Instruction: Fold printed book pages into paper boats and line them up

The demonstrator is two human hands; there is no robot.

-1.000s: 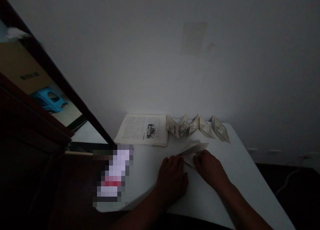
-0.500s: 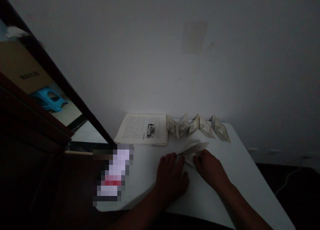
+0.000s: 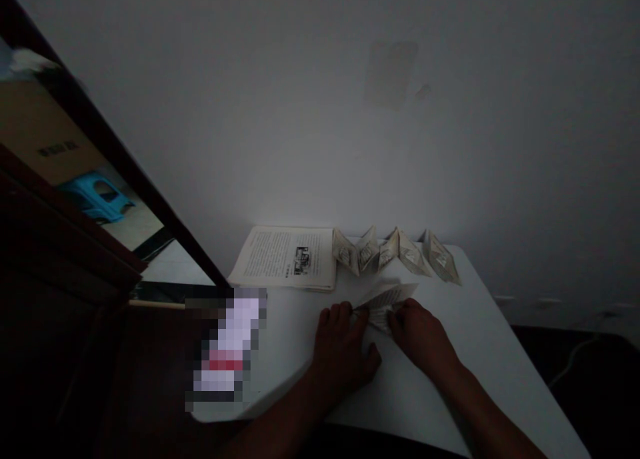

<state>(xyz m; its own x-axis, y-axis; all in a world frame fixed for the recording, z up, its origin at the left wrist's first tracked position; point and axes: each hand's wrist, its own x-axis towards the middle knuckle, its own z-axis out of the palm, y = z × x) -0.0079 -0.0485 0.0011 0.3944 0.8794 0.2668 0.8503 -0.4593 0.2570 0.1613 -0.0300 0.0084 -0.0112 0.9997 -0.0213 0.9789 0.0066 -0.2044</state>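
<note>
A folded sheet of printed paper [image 3: 383, 299] lies on the white table between my hands, one flap raised toward the wall. My left hand [image 3: 343, 344] rests flat beside it, fingers stretched out. Its forefinger touches the paper's left side, and the thumb stands apart. At the paper's right edge, my right hand [image 3: 424, 336] is closed, pinching it between thumb and curled fingers. Beyond them, against the wall, stands a row of folded printed-paper shapes [image 3: 413, 256] with pointed ends.
An open printed book [image 3: 280, 256] lies at the table's [image 3: 285, 342] back left. Nearer, a pixelated phone-like object [image 3: 233, 339] lies on the left edge. A dark-framed mirror [image 3: 125, 146] leans at the left, reflecting a blue stool. The wall [image 3: 325, 126] bounds the back.
Very little differs. My left thumb has shifted slightly to the right; both hands stay at the folded paper.
</note>
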